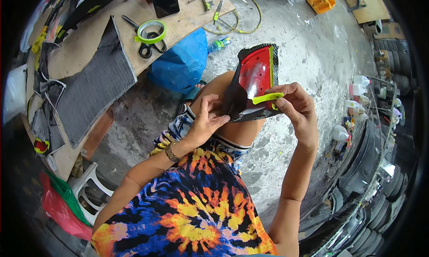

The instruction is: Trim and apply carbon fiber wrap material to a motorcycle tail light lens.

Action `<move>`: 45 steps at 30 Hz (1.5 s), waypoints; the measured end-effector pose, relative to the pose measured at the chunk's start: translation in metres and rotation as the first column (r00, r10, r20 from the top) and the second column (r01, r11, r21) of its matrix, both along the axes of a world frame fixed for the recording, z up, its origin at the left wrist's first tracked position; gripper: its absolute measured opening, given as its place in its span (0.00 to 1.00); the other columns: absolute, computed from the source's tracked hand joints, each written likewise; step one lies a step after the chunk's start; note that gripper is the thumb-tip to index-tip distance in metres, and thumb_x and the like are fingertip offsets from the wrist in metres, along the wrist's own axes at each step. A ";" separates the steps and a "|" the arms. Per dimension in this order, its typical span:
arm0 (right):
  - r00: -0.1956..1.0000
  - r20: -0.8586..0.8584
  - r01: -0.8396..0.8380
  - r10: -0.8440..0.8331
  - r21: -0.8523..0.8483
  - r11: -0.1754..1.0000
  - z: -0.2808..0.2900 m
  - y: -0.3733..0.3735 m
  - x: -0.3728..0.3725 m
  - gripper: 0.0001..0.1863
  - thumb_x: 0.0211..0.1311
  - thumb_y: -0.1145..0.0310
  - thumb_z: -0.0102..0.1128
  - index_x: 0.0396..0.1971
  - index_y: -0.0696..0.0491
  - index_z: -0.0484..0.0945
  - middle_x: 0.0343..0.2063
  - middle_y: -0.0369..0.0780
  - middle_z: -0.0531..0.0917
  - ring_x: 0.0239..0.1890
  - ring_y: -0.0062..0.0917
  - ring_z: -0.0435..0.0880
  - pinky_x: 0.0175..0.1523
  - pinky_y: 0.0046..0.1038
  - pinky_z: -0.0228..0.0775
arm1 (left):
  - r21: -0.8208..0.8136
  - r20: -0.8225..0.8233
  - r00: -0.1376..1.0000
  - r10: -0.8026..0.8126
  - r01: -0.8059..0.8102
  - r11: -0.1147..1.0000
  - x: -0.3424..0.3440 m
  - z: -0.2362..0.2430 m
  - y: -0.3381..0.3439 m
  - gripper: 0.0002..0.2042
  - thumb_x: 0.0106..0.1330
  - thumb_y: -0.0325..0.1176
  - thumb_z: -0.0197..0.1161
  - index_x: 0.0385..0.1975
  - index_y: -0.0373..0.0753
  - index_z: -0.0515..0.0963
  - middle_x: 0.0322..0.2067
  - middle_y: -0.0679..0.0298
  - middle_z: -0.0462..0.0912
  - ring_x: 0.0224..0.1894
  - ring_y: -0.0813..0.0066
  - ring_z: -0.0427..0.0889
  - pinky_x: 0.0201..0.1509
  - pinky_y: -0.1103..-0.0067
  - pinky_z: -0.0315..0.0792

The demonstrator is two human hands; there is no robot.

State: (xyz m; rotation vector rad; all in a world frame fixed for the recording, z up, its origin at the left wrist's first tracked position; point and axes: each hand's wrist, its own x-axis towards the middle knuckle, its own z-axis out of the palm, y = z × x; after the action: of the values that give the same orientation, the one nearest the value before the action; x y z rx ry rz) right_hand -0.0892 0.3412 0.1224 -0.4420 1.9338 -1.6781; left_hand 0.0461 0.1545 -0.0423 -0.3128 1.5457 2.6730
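Observation:
A glossy red part with black carbon-fibre-patterned cloth along its edges rests over my bare thigh. My left hand is closed on the near left side of the part, thumb along its dark edge; some fingers are hidden behind it. Between the thumb and fingers of my right hand is the end of a short strip of yellow-green tape. That strip lies across the near end of the red surface. More of the same tape runs down the part's right side.
To the left, a wooden table bears a sheet of carbon-fibre cloth, black-handled scissors, a green tape roll and a black phone. A blue plastic bag hangs beside it. Bottles stand along the right side.

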 end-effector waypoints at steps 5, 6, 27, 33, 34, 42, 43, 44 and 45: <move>0.998 0.029 0.062 -0.060 -0.083 0.995 -0.014 -0.008 0.005 0.05 0.64 0.77 0.62 0.37 0.58 0.76 0.40 0.40 0.83 0.41 0.22 0.83 0.49 0.25 0.76 | 0.236 0.353 0.851 -0.388 0.320 0.917 -0.003 0.018 -0.014 0.32 0.74 0.33 0.55 0.70 0.46 0.43 0.58 0.55 0.69 0.53 0.65 0.80 0.58 0.70 0.78; 0.996 -0.011 0.091 -0.092 -0.076 0.993 -0.018 -0.007 0.005 0.04 0.64 0.77 0.63 0.36 0.58 0.77 0.38 0.39 0.83 0.39 0.21 0.83 0.48 0.24 0.76 | 0.237 0.353 0.851 -0.389 0.321 0.917 -0.002 0.018 -0.011 0.32 0.74 0.33 0.55 0.70 0.46 0.43 0.58 0.55 0.69 0.53 0.65 0.80 0.58 0.70 0.78; 0.980 0.012 0.198 -0.199 -0.178 0.964 0.003 0.046 0.052 0.15 0.55 0.79 0.69 0.44 0.62 0.81 0.34 0.39 0.80 0.34 0.20 0.79 0.41 0.23 0.71 | -0.127 -0.132 0.963 -0.233 0.217 0.968 -0.026 0.013 -0.022 0.29 0.70 0.22 0.56 0.70 0.31 0.55 0.63 0.58 0.70 0.58 0.78 0.74 0.61 0.80 0.73; 0.953 0.011 0.297 -0.302 -0.217 0.930 -0.001 0.040 0.060 0.08 0.58 0.78 0.63 0.38 0.60 0.79 0.39 0.41 0.80 0.41 0.22 0.79 0.49 0.26 0.71 | -0.221 -0.154 0.956 -0.249 0.212 0.952 -0.024 0.017 -0.018 0.30 0.67 0.19 0.58 0.69 0.31 0.57 0.62 0.55 0.71 0.59 0.76 0.73 0.63 0.78 0.72; 0.946 0.033 0.323 -0.323 -0.204 0.924 0.000 0.036 0.063 0.07 0.59 0.79 0.63 0.37 0.60 0.78 0.40 0.41 0.81 0.41 0.22 0.79 0.49 0.26 0.71 | -0.230 -0.190 0.955 -0.228 0.182 0.956 -0.022 0.017 -0.016 0.30 0.66 0.18 0.58 0.69 0.31 0.58 0.62 0.54 0.71 0.60 0.75 0.73 0.63 0.78 0.71; 0.902 -0.165 0.401 -0.398 -0.018 0.916 -0.006 0.019 0.104 0.09 0.56 0.81 0.66 0.34 0.58 0.75 0.38 0.42 0.82 0.43 0.25 0.80 0.51 0.26 0.70 | -0.421 -0.265 0.934 -0.240 0.112 0.900 -0.024 0.005 -0.015 0.31 0.64 0.17 0.60 0.69 0.33 0.60 0.59 0.54 0.75 0.57 0.75 0.76 0.60 0.76 0.74; 0.914 -0.162 0.374 -0.372 -0.022 0.927 -0.004 0.021 0.111 0.08 0.55 0.81 0.67 0.33 0.58 0.76 0.37 0.43 0.82 0.43 0.27 0.81 0.51 0.27 0.70 | -0.508 -0.241 0.938 -0.247 0.095 0.856 -0.024 0.002 -0.017 0.32 0.63 0.18 0.61 0.69 0.34 0.61 0.58 0.53 0.76 0.55 0.75 0.77 0.58 0.76 0.75; 0.918 -0.202 0.345 -0.340 -0.013 0.939 -0.001 0.022 0.117 0.08 0.53 0.80 0.68 0.31 0.57 0.78 0.36 0.43 0.83 0.41 0.28 0.82 0.48 0.28 0.71 | -0.510 -0.238 0.937 -0.255 0.103 0.854 -0.024 0.001 -0.020 0.32 0.63 0.18 0.61 0.69 0.34 0.61 0.58 0.53 0.76 0.55 0.75 0.77 0.58 0.76 0.75; 0.930 -0.192 0.317 -0.314 -0.013 0.948 0.001 0.023 0.124 0.08 0.52 0.79 0.70 0.31 0.57 0.78 0.35 0.44 0.83 0.40 0.29 0.83 0.47 0.28 0.72 | -0.434 -0.162 0.951 -0.264 0.172 0.884 -0.023 0.001 -0.025 0.31 0.64 0.18 0.61 0.69 0.35 0.62 0.57 0.53 0.77 0.54 0.76 0.78 0.56 0.77 0.75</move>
State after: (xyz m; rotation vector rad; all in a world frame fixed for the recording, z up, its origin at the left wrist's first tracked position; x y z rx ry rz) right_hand 0.0349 0.3641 0.1235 -0.3063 2.2582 -1.8719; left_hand 0.0229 0.1292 -0.0415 0.1490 2.0725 2.2478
